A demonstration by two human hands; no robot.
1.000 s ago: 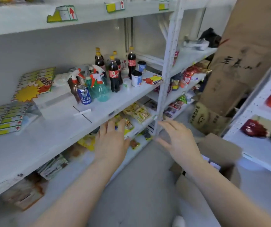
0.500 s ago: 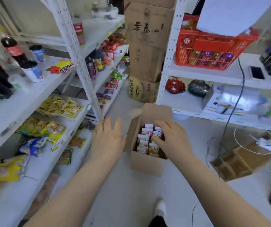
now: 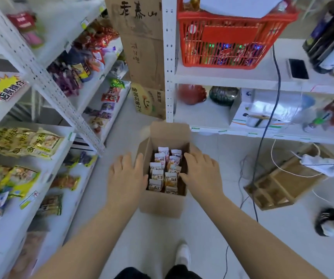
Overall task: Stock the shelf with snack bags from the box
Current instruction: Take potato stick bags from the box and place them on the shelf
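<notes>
Left hand (image 3: 126,178) open, fingers spread and flat, hovering at the left wall of the box (image 3: 162,206); holds nothing. Whether the fingertips touch the cardboard rim cannot be told. Right hand (image 3: 201,173) also open, fingers loosely extended, reaching over the box's right edge with fingertips just above the packed contents; no grasp on anything visible.

Box is brown cardboard, sitting on the pale floor between the two hands, top flaps open, far flap standing up. Inside: snack bags (image 3: 165,170), small white-and-orange packets standing upright in two tight rows, filling most of the interior.

Left of the box, a white metal shelf (image 3: 69,137) runs along the aisle, several tiers. Lower tiers carry yellow packets (image 3: 24,141) lying flat, plus mixed bags in green, orange and blue. Farther tiers hold red and purple packets, blurred.

Beyond the box, tall cartons (image 3: 142,47) with hand-written characters lean against an upright post. To the right, a second shelving unit bears a red basket (image 3: 230,37), a black phone (image 3: 298,68) and dark bottles. A dark cable (image 3: 267,127) hangs down to the floor near a wooden tray (image 3: 279,182). One white shoe (image 3: 183,254) shows below, between the forearms.
</notes>
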